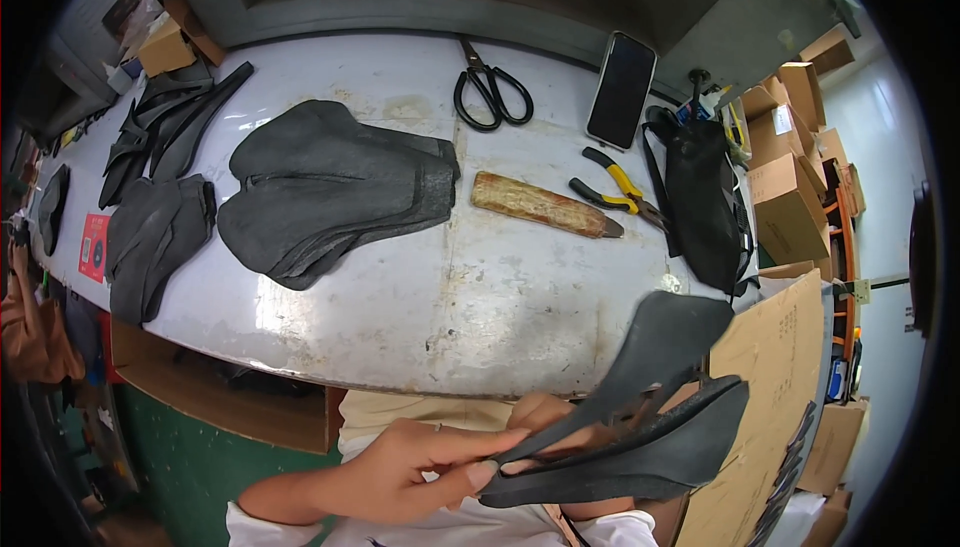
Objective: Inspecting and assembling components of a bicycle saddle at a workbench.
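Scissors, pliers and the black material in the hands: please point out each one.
Scissors (478, 68), head view: on the pivot.
Pliers (626, 181), head view: on the upper handle's yellow part.
Black material (645, 459), head view: on the lower flap's smooth outer face.

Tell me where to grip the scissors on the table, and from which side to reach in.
The scissors look best taken by their black handle loops, reaching from the person's near side and closing down over both loops. The loops lie side by side toward the person, while the blades point away toward the grey cabinet, so the hand should stay clear of the edges.
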The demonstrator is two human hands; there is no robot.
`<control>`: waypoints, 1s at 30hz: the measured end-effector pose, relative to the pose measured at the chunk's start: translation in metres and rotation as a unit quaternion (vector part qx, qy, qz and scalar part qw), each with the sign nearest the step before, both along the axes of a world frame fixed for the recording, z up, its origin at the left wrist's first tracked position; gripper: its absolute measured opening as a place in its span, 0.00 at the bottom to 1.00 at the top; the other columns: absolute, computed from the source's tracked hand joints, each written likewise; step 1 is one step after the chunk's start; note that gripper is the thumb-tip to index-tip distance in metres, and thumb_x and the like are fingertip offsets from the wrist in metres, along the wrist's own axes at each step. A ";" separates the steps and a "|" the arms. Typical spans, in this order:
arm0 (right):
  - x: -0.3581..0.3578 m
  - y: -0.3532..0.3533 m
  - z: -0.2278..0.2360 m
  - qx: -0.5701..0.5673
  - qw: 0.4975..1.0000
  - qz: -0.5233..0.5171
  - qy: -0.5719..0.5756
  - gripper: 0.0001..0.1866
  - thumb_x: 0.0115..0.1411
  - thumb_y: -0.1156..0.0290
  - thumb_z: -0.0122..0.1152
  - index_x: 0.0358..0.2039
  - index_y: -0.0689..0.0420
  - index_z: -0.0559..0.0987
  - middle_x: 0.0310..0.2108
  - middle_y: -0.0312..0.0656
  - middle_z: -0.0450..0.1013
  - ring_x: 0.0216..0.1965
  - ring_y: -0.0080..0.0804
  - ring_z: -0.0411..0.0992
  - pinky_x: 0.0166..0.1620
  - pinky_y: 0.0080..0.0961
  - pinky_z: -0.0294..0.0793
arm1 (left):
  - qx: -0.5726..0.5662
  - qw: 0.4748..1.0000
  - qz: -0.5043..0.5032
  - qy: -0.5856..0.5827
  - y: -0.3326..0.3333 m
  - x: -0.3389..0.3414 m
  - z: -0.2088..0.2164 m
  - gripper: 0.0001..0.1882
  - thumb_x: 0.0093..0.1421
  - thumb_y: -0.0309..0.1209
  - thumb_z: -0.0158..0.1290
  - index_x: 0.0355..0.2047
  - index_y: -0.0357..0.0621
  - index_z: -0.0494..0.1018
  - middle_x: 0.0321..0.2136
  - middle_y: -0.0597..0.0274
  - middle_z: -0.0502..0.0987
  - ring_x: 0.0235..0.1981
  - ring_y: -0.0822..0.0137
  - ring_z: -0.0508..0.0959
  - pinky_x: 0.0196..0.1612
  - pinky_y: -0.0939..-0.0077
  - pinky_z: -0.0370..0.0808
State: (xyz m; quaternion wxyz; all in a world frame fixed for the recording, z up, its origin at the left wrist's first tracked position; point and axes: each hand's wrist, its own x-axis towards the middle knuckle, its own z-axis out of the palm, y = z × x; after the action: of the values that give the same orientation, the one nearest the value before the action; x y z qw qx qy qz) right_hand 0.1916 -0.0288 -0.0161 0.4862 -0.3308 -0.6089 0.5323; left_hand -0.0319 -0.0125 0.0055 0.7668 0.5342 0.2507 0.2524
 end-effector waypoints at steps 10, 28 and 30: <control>0.011 0.005 0.036 -0.239 0.966 -0.099 -0.017 0.11 0.56 0.65 0.70 0.33 0.60 0.83 0.31 0.44 0.77 0.36 0.34 0.74 0.41 0.32 0.71 | -0.269 0.963 -0.003 0.009 -0.002 -0.018 -0.002 0.22 0.69 0.24 0.47 0.63 0.45 0.66 0.25 0.66 0.76 0.20 0.82 0.70 0.23 0.87 0.63; -0.024 -0.012 -0.027 -0.195 0.927 -0.171 0.273 0.22 0.58 0.71 0.67 0.45 0.50 0.62 0.29 0.47 0.75 0.27 0.40 0.78 0.32 0.35 0.82 | -0.084 0.994 0.062 0.016 -0.009 0.000 0.000 0.22 0.62 0.17 0.52 0.58 0.34 0.70 0.18 0.68 0.75 0.19 0.83 0.72 0.22 0.88 0.66; -0.018 -0.020 -0.039 -0.256 0.929 -0.172 0.205 0.20 0.63 0.61 0.61 0.46 0.50 0.60 0.24 0.45 0.75 0.26 0.40 0.78 0.31 0.35 0.82 | 0.029 0.997 0.065 0.035 -0.008 0.002 -0.003 0.22 0.61 0.20 0.55 0.56 0.34 0.71 0.16 0.70 0.72 0.17 0.84 0.69 0.21 0.87 0.63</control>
State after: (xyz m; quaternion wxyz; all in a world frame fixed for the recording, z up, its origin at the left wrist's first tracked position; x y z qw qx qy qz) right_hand 0.1738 -0.0489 -0.0549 0.5829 -0.4277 -0.2727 0.6347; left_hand -0.0302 -0.0207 0.0029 0.7238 0.5471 0.3046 0.2897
